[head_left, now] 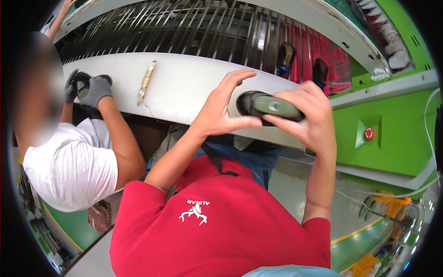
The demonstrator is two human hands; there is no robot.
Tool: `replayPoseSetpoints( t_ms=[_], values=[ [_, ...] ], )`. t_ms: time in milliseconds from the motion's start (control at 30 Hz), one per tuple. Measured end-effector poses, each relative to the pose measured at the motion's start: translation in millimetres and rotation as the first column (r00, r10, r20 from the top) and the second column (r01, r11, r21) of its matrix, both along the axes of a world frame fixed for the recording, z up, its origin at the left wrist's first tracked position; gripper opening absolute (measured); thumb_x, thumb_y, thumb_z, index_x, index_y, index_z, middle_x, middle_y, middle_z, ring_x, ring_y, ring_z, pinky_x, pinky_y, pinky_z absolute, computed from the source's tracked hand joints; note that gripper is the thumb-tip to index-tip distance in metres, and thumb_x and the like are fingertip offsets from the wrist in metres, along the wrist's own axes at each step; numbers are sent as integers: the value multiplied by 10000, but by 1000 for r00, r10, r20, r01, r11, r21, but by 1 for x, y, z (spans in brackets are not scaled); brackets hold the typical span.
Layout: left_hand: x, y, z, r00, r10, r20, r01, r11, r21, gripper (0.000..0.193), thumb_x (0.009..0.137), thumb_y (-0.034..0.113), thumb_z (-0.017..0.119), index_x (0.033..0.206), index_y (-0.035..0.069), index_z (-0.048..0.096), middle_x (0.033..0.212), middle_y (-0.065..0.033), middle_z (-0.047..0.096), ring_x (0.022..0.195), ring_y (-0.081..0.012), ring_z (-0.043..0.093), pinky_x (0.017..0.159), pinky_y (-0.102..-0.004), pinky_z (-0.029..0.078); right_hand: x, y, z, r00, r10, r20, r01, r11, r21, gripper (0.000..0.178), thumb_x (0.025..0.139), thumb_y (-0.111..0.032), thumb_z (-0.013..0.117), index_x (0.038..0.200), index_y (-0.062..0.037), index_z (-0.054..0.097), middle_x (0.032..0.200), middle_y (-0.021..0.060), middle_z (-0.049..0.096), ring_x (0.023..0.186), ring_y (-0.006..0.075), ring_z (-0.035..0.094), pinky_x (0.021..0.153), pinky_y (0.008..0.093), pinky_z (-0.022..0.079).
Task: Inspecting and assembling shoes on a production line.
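My right hand [307,111] grips a black shoe [245,102] with an olive-green piece [273,107] in it. That green piece is long and rounded with a round hole, and looks like a shoe last. Motion blurs the hand and shoe slightly, and the fingers hide the shoe's right end. Beside the shoe's left end, my left hand [226,108] is open, thumb and fingers spread around that side; whether the thumb touches it I cannot tell. Both hands are over a white ledge [184,81].
A knife-like tool with a wrapped handle [147,79] lies on the ledge. At left, a co-worker in grey gloves [98,91] holds a similar black-and-green item. Metal bars [198,32] run behind, with black shoes [286,56] among them. A red button [369,133] sits on a green panel.
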State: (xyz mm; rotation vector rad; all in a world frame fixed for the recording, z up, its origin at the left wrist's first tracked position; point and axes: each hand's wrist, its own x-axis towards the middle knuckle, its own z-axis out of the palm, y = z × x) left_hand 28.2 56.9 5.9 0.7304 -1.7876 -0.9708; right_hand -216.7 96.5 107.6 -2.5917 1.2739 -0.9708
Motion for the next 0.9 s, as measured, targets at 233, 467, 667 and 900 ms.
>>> replayPoseSetpoints(
  t_ms=[233, 467, 667, 900],
  values=[
    [-4, 4, 28, 979, 146, 139, -126, 981, -145, 923, 676, 368, 1059, 1433, 30, 652, 1150, -183, 794, 1027, -345, 800, 891, -417, 637, 19, -39, -5, 897, 134, 421, -149, 989, 4, 581, 811, -254, 945, 1307, -23, 751, 1236, 136, 784, 1136, 265, 749, 952, 397, 583],
    [12, 5, 44, 932, 189, 311, -120, 966, -228, 708, 739, 362, 1026, 1273, -4, 737, 1050, -154, 810, 947, -303, 816, 842, -387, 633, 57, -38, -80, 210, -175, 962, -523, 811, 262, 867, 1166, -622, 154, 1554, 56, 529, 1487, 251, 661, 1387, 315, 636, 1186, 452, 491],
    [17, 4, 57, 828, 189, 528, -49, 963, -266, 678, 848, 501, 917, 1235, -11, 697, 869, -174, 787, 762, -378, 787, 679, -412, 614, 69, -35, -83, 281, -149, 948, -525, 803, 281, 852, 1160, -580, 181, 1511, 96, 563, 1405, 282, 695, 1318, 365, 674, 1197, 477, 498],
    [19, 2, 63, 743, 167, 648, -18, 973, -231, 708, 860, 507, 909, 1250, -38, 682, 798, -201, 760, 724, -390, 778, 635, -411, 594, 68, -38, -84, 155, -262, 953, -486, 820, 304, 577, 1117, -303, 365, 1361, 124, 666, 1246, 240, 765, 1181, 314, 736, 1093, 436, 574]
  ],
)
